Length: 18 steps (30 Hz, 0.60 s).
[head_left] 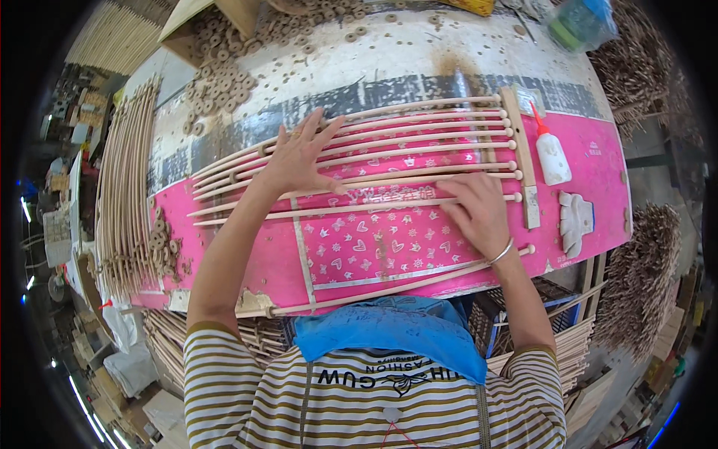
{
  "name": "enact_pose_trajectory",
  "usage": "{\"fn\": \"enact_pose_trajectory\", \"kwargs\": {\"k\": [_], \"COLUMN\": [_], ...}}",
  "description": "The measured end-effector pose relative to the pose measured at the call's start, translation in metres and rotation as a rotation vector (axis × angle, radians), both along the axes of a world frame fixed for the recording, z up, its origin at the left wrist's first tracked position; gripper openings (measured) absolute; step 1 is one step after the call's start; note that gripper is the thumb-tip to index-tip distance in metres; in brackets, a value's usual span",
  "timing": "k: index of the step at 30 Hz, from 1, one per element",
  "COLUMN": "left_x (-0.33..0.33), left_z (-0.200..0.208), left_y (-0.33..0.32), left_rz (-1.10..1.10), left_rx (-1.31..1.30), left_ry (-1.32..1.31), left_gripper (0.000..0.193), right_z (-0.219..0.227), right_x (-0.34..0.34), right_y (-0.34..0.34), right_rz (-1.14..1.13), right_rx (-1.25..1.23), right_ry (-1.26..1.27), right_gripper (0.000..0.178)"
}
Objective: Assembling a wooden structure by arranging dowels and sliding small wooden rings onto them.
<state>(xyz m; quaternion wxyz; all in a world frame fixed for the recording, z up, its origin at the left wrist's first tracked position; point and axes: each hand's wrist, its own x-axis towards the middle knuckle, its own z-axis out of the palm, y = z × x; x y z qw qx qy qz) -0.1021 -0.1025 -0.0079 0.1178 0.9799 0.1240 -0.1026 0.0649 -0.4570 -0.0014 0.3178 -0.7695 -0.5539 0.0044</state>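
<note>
Several slim wooden rods (419, 135) with round knobs lie side by side on a pink patterned sheet (359, 247). Their knobbed ends line up along an upright wooden strip (526, 191). Across the left part of the rods rests my left hand (298, 159), fingers spread, palm down. My right hand (479, 211) is over the lower rods near their knobs, its fingers curled round a rod, thumb on the near side. Small brown wooden rings sit on some rods at the left. A single rod (396, 286) lies apart along the near table edge.
A white glue bottle with a red tip (552, 153) and a white glove (574, 224) lie right of the strip. Loose wooden rings (224, 90) are heaped at the far left. A rod bundle (123, 194) stands at the left edge. A jar (580, 28) is at the far right.
</note>
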Motion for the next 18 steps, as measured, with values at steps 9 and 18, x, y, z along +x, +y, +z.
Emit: {"fn": "enact_pose_trajectory", "kwargs": {"k": [9,18], "left_x": [-0.006,0.005], "left_z": [-0.001,0.000], "left_y": [-0.007,-0.005], "left_rz": [-0.043,0.002], "left_rx": [0.085,-0.014], "left_ry": [0.015,-0.024], "left_gripper": [0.149,0.130], "right_z": [-0.017,-0.028], "right_x": [-0.029,-0.016], "right_y": [0.026,0.021], "right_rz": [0.158,0.040], "right_rx": [0.034,0.101], "right_ry": [0.117,0.115], "right_gripper": [0.015,0.010]}}
